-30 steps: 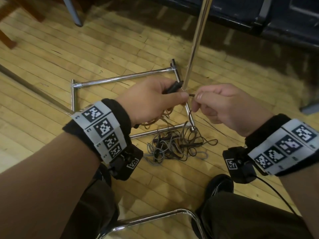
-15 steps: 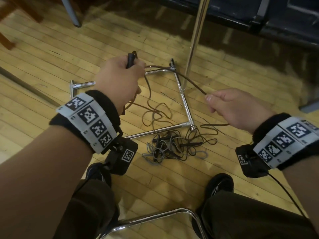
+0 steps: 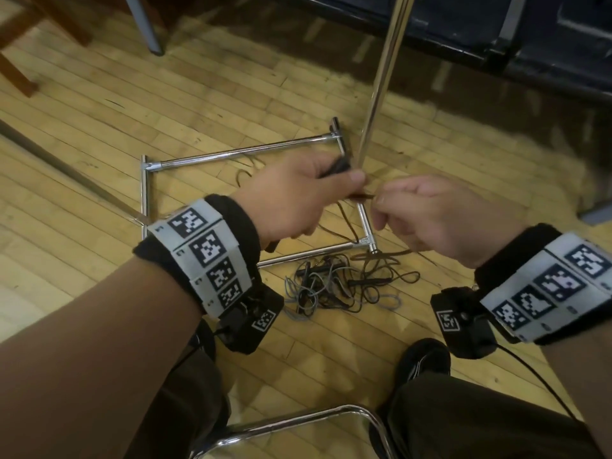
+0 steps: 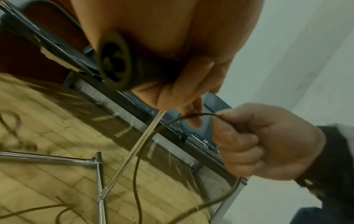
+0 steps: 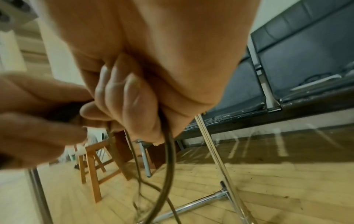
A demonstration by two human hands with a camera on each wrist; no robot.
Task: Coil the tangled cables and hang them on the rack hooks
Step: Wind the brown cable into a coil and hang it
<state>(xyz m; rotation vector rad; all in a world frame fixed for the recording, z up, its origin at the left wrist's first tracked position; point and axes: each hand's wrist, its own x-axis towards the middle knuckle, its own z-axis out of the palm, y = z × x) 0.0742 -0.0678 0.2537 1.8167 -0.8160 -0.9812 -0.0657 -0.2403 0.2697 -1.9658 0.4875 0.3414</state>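
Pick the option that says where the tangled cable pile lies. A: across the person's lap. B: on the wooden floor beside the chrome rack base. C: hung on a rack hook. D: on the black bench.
B: the tangled cable pile lies on the wooden floor, just outside the chrome rack base.

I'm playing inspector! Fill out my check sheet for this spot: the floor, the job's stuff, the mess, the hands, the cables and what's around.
Surface: wooden plank floor, scuffed.
Job's things: chrome rack base lies flat on the floor; its upright pole rises out of view. No hooks seen.
Clutter: nothing seen apart from the tangle.
Grippers: left hand grips a black plug and loops of the brown cable; right hand pinches the same cable beside it.
Cables: tangled pile of dark and grey cables on the floor by the rack base corner; the brown cable trails down towards it.
Surroundings: dark bench seat behind, wooden furniture leg at left, chrome chair frame under the person.
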